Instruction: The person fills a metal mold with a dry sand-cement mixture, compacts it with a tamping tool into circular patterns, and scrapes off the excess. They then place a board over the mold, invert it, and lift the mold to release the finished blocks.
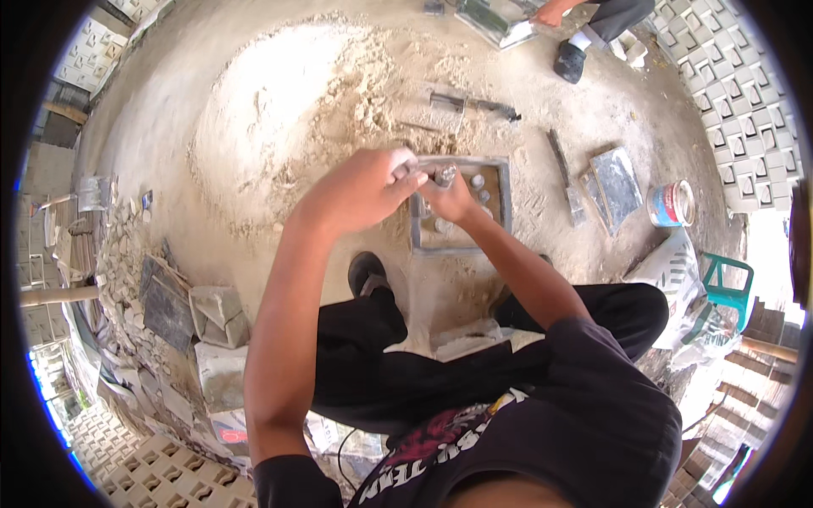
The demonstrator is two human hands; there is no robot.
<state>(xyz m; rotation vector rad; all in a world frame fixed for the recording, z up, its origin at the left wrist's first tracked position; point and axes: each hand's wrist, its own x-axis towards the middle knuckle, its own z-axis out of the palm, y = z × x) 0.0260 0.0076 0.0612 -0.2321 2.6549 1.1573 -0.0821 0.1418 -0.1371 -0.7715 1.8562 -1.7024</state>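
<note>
My left hand (373, 188) reaches over the near left side of a square mould frame (506, 193). Its fingers are curled together at my right hand, and what they may hold is hidden. My right hand (453, 200) is closed around a dusty grey tool handle (445, 175) with a rounded end; the rest of that tool is out of sight. Below both hands, the frame lies flat on the ground, and several pale round lumps (478, 181) show on the brown surface inside it.
Beyond the frame rises a pile of pale sand (288, 102). A metal tool (474, 106), a long-handled tool (563, 173), grey slabs (614, 188) and a paint can (671, 204) lie or stand to the right. At the far right, another person's hand (552, 13) touches a flat panel (491, 21).
</note>
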